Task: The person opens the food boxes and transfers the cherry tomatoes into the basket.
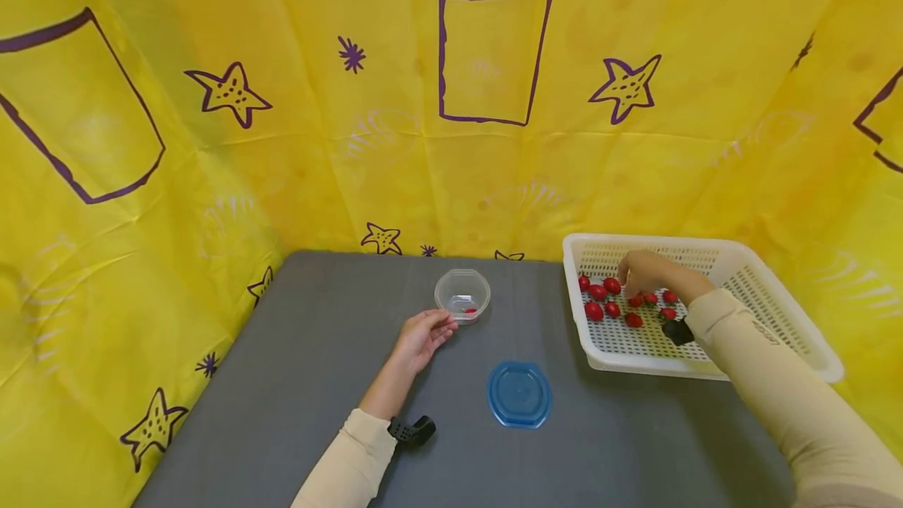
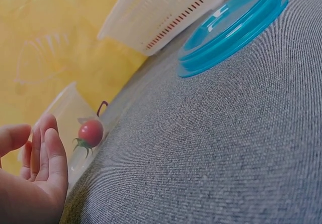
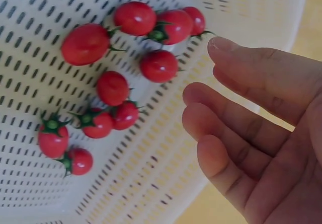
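My left hand (image 1: 423, 338) is beside a small clear plastic container (image 1: 462, 281), with its fingertips right at the near rim and its fingers relaxed. One cherry tomato (image 2: 90, 133) with a green stem lies inside that container. Over the far part of a white perforated basket (image 1: 589, 339) reaches my right hand (image 1: 647, 273). Its fingers are loosely bent, and nothing shows between them in the right wrist view. Several cherry tomatoes (image 3: 85, 44), some with green stems, are spread on the basket floor below and beside these fingers.
A blue lid (image 1: 519, 396) lies flat on the grey table (image 1: 282, 382), between the left forearm and the basket. Yellow cloth (image 1: 395, 171) with purple drawings hangs behind the table and along its sides. Each wrist carries a black camera band (image 1: 412, 431).
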Demonstrator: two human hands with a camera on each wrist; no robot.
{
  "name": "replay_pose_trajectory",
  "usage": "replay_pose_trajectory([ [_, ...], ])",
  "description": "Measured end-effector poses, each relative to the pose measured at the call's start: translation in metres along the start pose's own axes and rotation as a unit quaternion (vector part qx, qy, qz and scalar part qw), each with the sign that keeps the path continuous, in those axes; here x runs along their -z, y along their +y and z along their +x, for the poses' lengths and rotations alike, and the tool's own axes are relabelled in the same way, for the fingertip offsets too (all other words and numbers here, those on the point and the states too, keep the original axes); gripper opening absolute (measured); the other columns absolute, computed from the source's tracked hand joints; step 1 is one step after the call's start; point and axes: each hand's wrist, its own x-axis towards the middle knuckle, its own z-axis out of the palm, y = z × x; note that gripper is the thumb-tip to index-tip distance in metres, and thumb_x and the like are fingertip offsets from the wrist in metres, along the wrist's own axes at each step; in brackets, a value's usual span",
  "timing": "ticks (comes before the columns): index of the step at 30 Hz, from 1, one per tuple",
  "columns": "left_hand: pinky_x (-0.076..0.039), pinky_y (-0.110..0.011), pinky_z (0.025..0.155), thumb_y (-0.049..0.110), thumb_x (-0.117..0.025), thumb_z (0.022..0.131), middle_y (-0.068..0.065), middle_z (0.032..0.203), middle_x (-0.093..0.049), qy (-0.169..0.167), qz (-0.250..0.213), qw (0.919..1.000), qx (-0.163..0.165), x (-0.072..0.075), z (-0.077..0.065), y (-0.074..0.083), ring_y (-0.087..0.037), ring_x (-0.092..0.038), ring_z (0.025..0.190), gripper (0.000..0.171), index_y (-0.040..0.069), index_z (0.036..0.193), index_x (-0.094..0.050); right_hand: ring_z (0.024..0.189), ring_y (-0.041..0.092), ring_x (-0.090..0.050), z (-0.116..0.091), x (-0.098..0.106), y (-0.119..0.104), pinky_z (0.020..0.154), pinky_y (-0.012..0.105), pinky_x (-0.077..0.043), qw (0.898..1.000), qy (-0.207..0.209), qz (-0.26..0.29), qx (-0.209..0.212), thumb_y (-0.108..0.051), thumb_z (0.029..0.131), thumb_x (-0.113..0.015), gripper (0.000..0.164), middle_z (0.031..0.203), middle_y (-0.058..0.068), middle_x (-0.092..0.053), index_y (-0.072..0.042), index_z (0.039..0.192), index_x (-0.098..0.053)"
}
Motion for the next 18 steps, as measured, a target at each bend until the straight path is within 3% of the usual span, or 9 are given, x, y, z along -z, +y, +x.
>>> replay_pose_trajectory([
  [11,-0.055,-0.02,0.068,0.006,-0.055,0.097,0.002,0.074,-0.068,-0.001,0.001,1.0,-0.006,0.0,-0.003,-0.001,-0.007,-0.068,0.07,0.004,0.002,0.096,-0.057,0.069,0.018,-0.055,0.003,0.017,-0.02,0.063,0.032,-0.048,0.996,0.077,0.002,0.053,-0.007,0.08,-0.07,0.015,0.08,0.008,-0.067,0.003,0.091,-0.068],
  [18,-0.055,-0.02,0.068,0.006,-0.055,0.097,0.001,0.075,-0.068,0.005,0.005,1.0,0.0,-0.001,-0.002,0.001,-0.008,-0.068,0.071,0.006,0.001,0.099,-0.058,0.07,0.019,-0.056,0.009,0.032,-0.045,0.065,0.032,-0.047,0.993,0.094,0.025,0.067,-0.01,0.084,-0.069,0.016,0.081,0.011,-0.067,0.002,0.093,-0.067],
])
